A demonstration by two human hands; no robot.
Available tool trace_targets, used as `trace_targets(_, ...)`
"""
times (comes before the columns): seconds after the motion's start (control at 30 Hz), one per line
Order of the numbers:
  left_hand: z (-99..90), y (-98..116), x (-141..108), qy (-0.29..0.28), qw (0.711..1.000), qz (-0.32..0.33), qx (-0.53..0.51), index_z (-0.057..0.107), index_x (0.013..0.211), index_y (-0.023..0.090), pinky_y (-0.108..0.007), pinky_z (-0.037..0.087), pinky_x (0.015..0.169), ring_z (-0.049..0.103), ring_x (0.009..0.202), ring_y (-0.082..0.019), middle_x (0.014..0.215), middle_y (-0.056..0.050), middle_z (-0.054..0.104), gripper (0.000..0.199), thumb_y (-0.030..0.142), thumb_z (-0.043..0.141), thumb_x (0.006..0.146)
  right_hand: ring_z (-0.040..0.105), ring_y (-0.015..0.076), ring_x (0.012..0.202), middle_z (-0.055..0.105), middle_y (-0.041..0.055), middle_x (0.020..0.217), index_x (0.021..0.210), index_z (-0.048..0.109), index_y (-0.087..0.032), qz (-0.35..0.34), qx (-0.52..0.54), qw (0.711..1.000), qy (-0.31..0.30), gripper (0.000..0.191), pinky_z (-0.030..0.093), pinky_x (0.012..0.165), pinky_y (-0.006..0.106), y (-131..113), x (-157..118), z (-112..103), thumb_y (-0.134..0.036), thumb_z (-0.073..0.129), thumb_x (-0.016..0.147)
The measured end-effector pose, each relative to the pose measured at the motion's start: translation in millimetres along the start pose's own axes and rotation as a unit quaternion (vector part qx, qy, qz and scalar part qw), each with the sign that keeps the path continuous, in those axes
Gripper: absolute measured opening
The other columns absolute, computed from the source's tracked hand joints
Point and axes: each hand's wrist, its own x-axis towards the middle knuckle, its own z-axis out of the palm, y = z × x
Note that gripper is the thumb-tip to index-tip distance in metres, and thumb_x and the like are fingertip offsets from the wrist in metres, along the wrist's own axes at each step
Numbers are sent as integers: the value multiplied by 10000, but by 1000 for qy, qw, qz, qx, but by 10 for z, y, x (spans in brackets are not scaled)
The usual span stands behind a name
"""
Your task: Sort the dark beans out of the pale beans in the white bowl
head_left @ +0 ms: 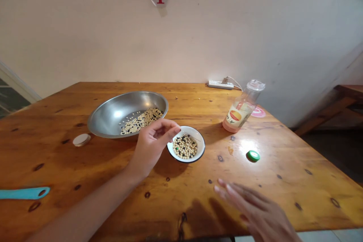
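Note:
My left hand (155, 138) is above the left rim of a small white bowl (200, 149) with a dark edge. Its thumb and index finger are pinched together on a thin thread, which trails right over the bowl. Inside the bowl lie cream and black beads (185, 147), with one green speck among them. Nearer the front edge of the table, my right hand (255, 208) hovers with fingers stretched out and holds nothing. Behind my left hand stands a large steel basin (113, 111) with more cream and black beads (138, 121).
A glass bottle (239, 111) with pink contents stands at the right, near a green cap (253, 155). Left of the bowl are a white lid (81, 139) and a turquoise handle (24, 193). A power strip (220, 84) lies by the wall on the wooden table (119, 185).

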Motion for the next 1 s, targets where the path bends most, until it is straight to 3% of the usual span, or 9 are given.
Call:
trace_targets(0.07,16,-68,-41,5,1000,-22,2,651,716,186,-162,416,552,507,587,-71,674,29,618,137,313,685,752,604,150,1092,657,66,1165,1418,303,-180,36,16,999,11,525,521,882,241,87,176,-29,-94,354,902)
trace_targets(0.13,31,-148,-88,10,999,-42,5,646,721,176,-167,414,558,505,590,-74,673,29,614,151,318,687,746,582,171,1109,620,73,1220,1392,338,-201,61,13,998,-15,516,524,872,297,194,406,-4,-74,348,892)
trace_targets(0.23,35,-251,-147,24,998,-51,20,643,722,167,-175,405,555,486,576,-78,648,33,595,160,321,679,748,613,210,992,654,101,1128,1346,389,-168,48,5,997,-54,457,532,790,357,344,756,120,-89,333,899)
trace_targets(0.4,32,-322,-179,40,998,-52,27,630,725,163,-183,404,576,506,621,-95,669,30,592,163,319,666,754,622,196,809,698,91,889,1220,503,-141,26,17,999,8,324,492,693,307,442,1109,356,-177,329,950)
trace_targets(0.5,44,-339,-179,32,998,-45,27,622,725,164,-187,403,582,513,626,-98,676,29,599,155,310,657,761,612,149,730,690,66,822,1109,567,-155,32,64,997,42,290,450,639,236,409,1182,445,-231,324,970)
trace_targets(0.6,54,-350,-183,30,998,-33,37,623,727,163,-193,406,595,521,635,-106,675,26,601,151,306,647,771,586,136,626,673,46,702,938,607,-153,29,32,997,57,308,394,594,233,354,1200,499,-281,330,975)
trace_targets(0.8,42,-359,-188,6,999,-36,35,628,706,158,-204,417,620,528,641,-111,669,17,596,185,324,627,790,473,114,479,565,1,521,698,520,-163,21,-33,999,36,353,303,550,250,317,1152,527,-258,323,976)
trace_targets(0.9,35,-374,-183,8,999,-50,15,617,742,162,-202,410,582,507,592,-102,620,28,555,232,369,564,833,449,121,487,525,-3,515,677,474,-177,48,-2,999,11,350,287,544,253,329,1111,497,-257,304,972)
trace_targets(1.0,44,-387,-183,10,999,-45,14,595,807,174,-196,386,551,463,549,-91,574,50,486,239,385,503,873,428,114,495,463,-20,527,664,429,-191,100,100,988,-61,349,277,525,238,319,1081,435,-283,288,970)
